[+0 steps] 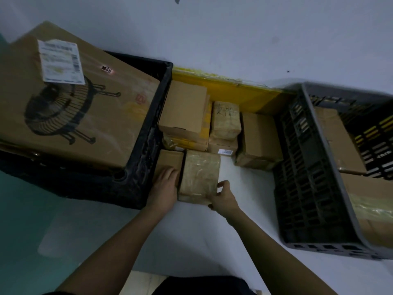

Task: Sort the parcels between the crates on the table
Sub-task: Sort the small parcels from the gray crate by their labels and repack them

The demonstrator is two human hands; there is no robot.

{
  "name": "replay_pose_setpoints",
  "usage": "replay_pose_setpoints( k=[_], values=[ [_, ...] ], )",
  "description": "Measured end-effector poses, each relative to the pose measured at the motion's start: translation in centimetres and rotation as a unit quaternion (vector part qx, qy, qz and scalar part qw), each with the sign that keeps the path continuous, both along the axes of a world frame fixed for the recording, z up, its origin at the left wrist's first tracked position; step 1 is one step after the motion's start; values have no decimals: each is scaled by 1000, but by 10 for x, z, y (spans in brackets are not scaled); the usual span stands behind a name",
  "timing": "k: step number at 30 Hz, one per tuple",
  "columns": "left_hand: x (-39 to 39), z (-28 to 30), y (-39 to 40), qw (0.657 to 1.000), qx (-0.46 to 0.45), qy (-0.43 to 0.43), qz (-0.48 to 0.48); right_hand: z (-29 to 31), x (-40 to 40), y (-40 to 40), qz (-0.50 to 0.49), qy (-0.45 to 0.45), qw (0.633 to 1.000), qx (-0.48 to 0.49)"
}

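Left hand: the left hand (164,189) lay flat, fingers fairly straight, on a small plain brown cardboard box (169,161) wedged against the black crate's wall; it pressed rather than gripped.
Right hand: the right hand (223,195) had thumb and curled fingers round the near right corner of the tape-wrapped brown parcel (200,175).
Parcel position: the tape-wrapped brown parcel stood on the white desk (240,199) between the two crates, touching the small plain brown cardboard box on its left.
Handling, judged: glossy tape wrap probably slippery; the block looked stiff and compact, moderate weight likely. Opposite side faces seemed a safer hold than one corner.
Open room: bare desk lay to the right of the parcel, up to the grey slatted plastic crate (308,188).
Left edge: the black plastic crate (146,150) was nearly filled by a large cardboard carton printed with a fan (74,107); little space showed inside.
Farther pile: a flat brown box (182,106), a taped bundle with handwriting (226,120) and a squat brown parcel (260,139) crowded behind, close together.
Back: a yellow sheet (234,90) lay against the pale wall (212,28).
Grey crate contents: brown cartons inside, partly hidden.
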State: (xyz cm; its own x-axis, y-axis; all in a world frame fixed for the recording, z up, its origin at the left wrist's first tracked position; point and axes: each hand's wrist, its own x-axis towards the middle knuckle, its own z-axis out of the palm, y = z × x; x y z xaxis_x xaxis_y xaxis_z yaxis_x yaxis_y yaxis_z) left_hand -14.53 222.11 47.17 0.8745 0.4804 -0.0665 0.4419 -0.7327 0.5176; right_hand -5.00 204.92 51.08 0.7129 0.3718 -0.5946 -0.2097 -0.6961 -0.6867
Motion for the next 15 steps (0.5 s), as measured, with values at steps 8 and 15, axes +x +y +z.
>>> replay_pose_setpoints(
  k=[8, 15],
  values=[
    [11, 26, 8, 997, -41, 66, -3, 1, 10, -2, 81, -38, 993, -73],
    [27, 65, -25, 999, -36, 9, -25, 44, 36, -23, 74, -120, 990, -23]
  ],
)
